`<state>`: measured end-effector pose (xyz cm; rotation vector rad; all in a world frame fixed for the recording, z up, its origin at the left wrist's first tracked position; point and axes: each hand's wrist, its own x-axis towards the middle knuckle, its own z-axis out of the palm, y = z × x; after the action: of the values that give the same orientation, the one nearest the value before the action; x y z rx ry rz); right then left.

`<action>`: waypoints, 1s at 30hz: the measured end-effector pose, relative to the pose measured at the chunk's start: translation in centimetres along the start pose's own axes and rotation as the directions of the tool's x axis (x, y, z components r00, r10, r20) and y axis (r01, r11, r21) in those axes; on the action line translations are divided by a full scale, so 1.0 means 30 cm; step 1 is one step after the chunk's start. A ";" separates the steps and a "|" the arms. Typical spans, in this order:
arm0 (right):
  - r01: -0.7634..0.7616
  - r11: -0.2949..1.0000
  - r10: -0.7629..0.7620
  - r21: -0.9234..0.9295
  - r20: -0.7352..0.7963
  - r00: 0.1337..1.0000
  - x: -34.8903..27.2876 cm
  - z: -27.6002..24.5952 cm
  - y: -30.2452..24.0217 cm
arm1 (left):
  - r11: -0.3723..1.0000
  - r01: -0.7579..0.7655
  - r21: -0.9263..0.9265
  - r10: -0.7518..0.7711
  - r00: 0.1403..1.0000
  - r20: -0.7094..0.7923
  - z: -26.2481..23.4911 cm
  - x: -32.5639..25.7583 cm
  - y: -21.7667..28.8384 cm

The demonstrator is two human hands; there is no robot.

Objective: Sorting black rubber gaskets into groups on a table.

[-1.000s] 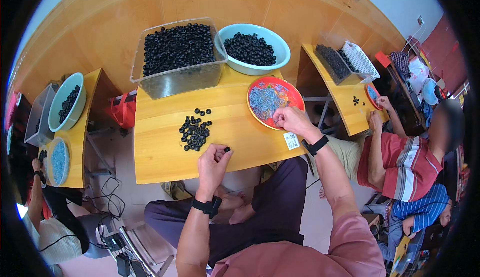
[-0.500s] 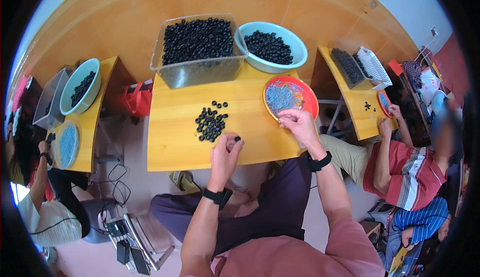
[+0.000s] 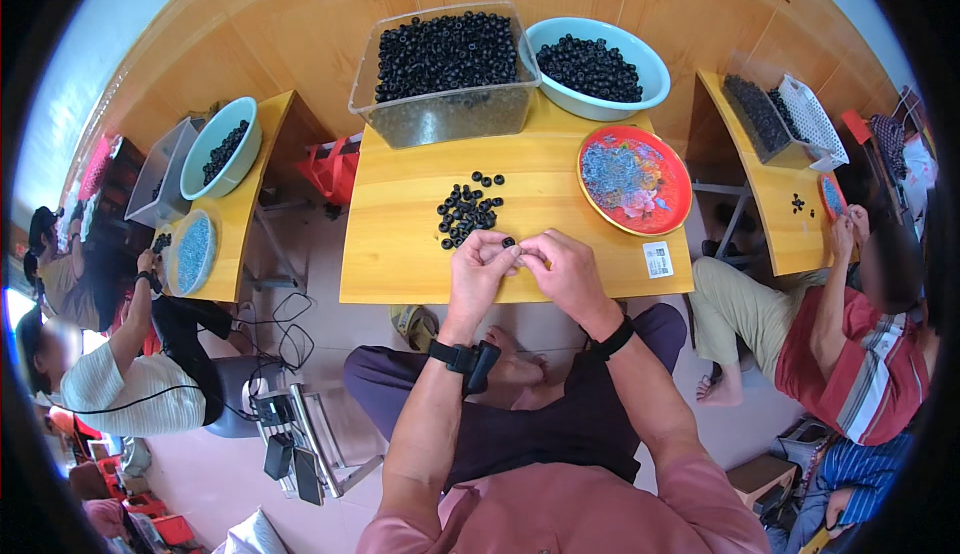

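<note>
My left hand [image 3: 481, 272] pinches a small black ring-shaped piece [image 3: 508, 243] near the front edge of the yellow table. My right hand [image 3: 568, 276] meets it there, its thumb and forefinger closed right beside the piece. What the right fingers hold, if anything, is too small to make out. Just beyond my left hand lies a loose group of black ring-shaped pieces [image 3: 468, 212]. To the right of my hands is a round red tray [image 3: 674, 186] with a floral pattern, bearing a heap of thin blue-grey pieces [image 3: 618, 174].
At the back stand a clear plastic bin [image 3: 450, 122] and a pale blue basin [image 3: 595, 106], both holding black pieces. A white label [image 3: 658, 259] is on the table's right front corner. People work at side tables left [image 3: 225, 264] and right [image 3: 765, 224].
My right hand has left the red tray and come left to meet my left hand at the black piece. The view has shifted, so the table sits farther right and higher.
</note>
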<state>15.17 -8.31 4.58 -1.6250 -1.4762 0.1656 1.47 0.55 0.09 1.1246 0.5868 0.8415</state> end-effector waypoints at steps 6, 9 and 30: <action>0.029 0.991 -0.023 0.129 -0.047 0.999 0.011 0.021 0.001 | 0.996 0.042 -0.077 -0.041 0.999 0.013 -0.021 0.017 0.018; -0.033 0.976 0.030 0.216 0.016 0.999 0.014 0.017 0.012 | 0.995 0.005 -0.095 -0.004 1.000 0.007 -0.022 0.014 0.016; -0.251 0.911 0.268 0.327 -0.006 0.963 -0.004 0.055 0.136 | 0.751 -0.082 0.656 0.139 0.990 -0.036 0.052 -0.014 0.039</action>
<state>17.07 -7.06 0.80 -1.5343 -1.1195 0.4885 2.12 -0.39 1.72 1.7878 0.9356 0.8044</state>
